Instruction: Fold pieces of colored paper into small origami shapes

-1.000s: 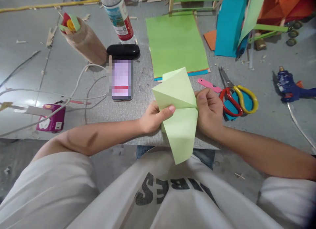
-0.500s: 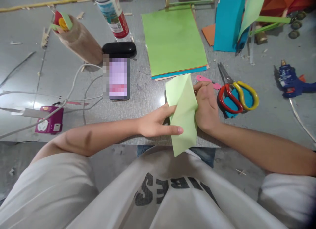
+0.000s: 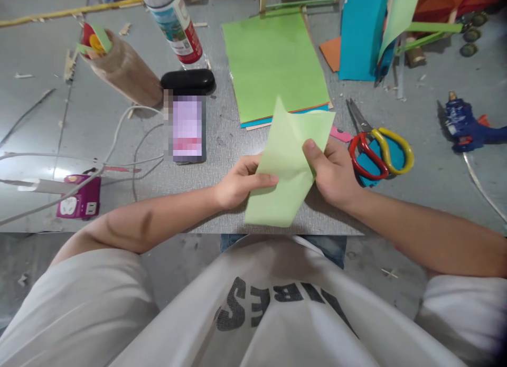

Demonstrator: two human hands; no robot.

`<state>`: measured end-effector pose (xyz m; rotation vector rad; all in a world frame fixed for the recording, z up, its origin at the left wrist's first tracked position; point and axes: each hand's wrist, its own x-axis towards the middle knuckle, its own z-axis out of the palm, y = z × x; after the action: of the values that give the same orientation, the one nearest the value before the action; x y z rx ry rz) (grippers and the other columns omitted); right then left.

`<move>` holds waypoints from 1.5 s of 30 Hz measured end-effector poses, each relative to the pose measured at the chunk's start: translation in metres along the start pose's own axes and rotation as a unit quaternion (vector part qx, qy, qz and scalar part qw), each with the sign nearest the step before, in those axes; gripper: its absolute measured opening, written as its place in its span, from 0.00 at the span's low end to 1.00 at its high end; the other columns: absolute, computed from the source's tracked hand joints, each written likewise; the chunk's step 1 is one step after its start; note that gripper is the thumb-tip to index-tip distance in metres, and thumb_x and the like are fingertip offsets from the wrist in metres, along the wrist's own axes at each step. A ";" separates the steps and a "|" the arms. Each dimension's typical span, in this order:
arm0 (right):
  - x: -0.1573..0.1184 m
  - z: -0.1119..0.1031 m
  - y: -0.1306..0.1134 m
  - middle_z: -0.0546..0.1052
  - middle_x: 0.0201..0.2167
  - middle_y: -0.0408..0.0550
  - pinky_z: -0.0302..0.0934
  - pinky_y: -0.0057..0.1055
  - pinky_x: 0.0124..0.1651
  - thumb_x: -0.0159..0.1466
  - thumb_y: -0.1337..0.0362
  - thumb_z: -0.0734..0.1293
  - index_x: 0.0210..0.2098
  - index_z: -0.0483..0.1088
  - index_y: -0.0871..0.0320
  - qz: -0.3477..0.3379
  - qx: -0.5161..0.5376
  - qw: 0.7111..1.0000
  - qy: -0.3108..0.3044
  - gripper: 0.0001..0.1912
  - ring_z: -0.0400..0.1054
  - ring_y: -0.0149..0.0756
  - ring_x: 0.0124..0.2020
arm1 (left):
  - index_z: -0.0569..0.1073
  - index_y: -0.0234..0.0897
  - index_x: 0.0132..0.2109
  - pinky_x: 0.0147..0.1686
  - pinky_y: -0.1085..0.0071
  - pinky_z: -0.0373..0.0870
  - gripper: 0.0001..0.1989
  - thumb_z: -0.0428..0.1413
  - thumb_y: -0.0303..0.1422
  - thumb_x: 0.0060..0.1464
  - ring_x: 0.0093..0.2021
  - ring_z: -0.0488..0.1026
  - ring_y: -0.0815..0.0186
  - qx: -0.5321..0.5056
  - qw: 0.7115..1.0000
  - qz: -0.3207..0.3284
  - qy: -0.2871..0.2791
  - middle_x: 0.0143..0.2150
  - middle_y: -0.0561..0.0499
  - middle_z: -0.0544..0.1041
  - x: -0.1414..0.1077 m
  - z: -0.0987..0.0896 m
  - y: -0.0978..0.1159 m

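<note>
A folded sheet of pale green paper (image 3: pixel 277 198) is held between my hands, above the table's front edge. My left hand (image 3: pixel 241 182) grips its left side, thumb on top and the other fingers partly hidden behind. On the right side my right hand (image 3: pixel 336 171) pinches the paper, its thumb pressed on the upper face. Close to my right hand lie red-and-yellow-handled scissors (image 3: pixel 370 145) on a scrap of blue paper (image 3: pixel 390 154). A pink tool (image 3: pixel 341 134) shows partly behind the paper. Beyond it lies a stack of coloured paper (image 3: pixel 277 66), green sheet uppermost.
To the left are a phone (image 3: pixel 188 129), a black case (image 3: pixel 188 82), a bottle (image 3: pixel 178 31), a tall brown holder (image 3: pixel 127 68) and a purple power adapter (image 3: pixel 79 197) with loose white cables. A blue glue gun (image 3: pixel 467 126) lies far right, its cord trailing towards the front.
The pale green paper has turned and shifted left, its top now spread wider. My right thumb has come round onto its face. My left hand has moved slightly left.
</note>
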<state>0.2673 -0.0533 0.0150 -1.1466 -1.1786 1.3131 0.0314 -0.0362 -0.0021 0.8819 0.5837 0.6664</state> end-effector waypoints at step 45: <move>-0.022 0.005 -0.011 0.96 0.52 0.51 0.90 0.50 0.49 0.57 0.50 0.96 0.53 0.87 0.48 0.110 -0.019 0.992 -0.056 0.30 0.92 0.56 0.49 | 0.82 0.40 0.58 0.46 0.66 0.87 0.32 0.76 0.64 0.72 0.47 0.89 0.61 0.186 0.944 0.203 0.183 0.52 0.44 0.92 0.001 0.006 -0.020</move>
<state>0.2645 -0.0749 0.0272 -1.2738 -1.1872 1.5443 0.0419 -0.0474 -0.0159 1.2611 0.8906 1.1333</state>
